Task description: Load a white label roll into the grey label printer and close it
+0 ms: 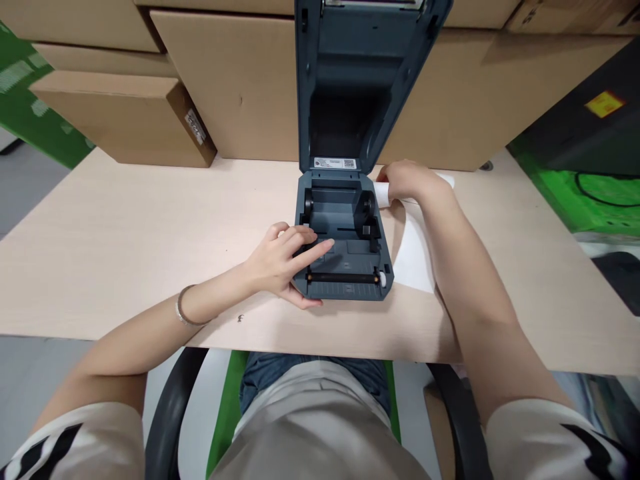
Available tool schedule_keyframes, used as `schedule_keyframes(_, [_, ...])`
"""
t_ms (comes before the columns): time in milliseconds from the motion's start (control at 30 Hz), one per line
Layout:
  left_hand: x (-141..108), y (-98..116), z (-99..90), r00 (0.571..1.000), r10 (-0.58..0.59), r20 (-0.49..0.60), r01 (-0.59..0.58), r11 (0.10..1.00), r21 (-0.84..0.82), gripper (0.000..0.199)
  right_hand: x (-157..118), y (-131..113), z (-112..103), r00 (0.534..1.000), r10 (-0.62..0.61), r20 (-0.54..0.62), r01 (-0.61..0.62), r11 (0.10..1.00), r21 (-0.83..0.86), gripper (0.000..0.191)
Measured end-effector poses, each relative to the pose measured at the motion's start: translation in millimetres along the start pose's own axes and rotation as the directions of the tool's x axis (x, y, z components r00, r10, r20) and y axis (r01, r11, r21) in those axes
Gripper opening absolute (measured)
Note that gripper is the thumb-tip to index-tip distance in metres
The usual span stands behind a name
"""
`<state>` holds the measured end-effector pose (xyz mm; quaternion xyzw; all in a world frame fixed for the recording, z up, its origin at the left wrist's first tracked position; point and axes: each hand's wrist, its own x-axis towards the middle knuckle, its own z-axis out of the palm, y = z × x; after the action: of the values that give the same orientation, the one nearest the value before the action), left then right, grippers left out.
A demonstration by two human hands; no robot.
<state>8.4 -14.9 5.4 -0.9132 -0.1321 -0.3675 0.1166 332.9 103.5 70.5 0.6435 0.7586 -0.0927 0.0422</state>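
Note:
A dark grey device like a label printer (345, 290) stands on the table with its lid (367, 73) raised. Inside, two black round holders face each other, and a black roller with a white end lies across the front. My left hand (295, 260) rests on the device's left front edge, fingers apart, some over the inside and the thumb at the front. Right of the device, my right hand (407, 180) is at a white paper roll (381, 194); its fingers are mostly hidden behind the hand and roll. A white paper sheet (416, 257) trails towards me beneath the right forearm.
Large cardboard boxes (230, 87) line the table's back edge, and a smaller box (110, 113) lies at the back left. Green and black boxes (590, 200) are beyond the right edge. A black chair armrest (173, 413) shows below the table (125, 233).

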Motion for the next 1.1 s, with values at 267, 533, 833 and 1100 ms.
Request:
schedule_keyframes(267, [0,0,0.6,0.999,0.025,-0.024,-0.025,1.0,0.005,0.115,-80,-8,-70,0.924,-0.048,-0.38,0.07,0.997,0.045,0.031])
schedule_keyframes(533, [-7,-1,2.0,0.999,-0.03,0.04,0.031,0.999,-0.042,0.111,-81,-67,-49,0.863,-0.464,-0.199,0.502,0.831,0.239,0.028])
schedule_keyframes(833, [-1,1,0.4,1.0,-0.001,-0.004,0.0,1.0,-0.017,0.114,-50,-72,-21,0.85,-0.522,0.072,0.507,0.846,0.164,0.025])
schedule_keyframes(1100, [-3,0,1.4,0.999,-0.03,0.021,0.031,0.999,-0.032,0.113,-68,-60,-45,0.801,-0.572,0.177,0.494,0.799,0.344,0.084])
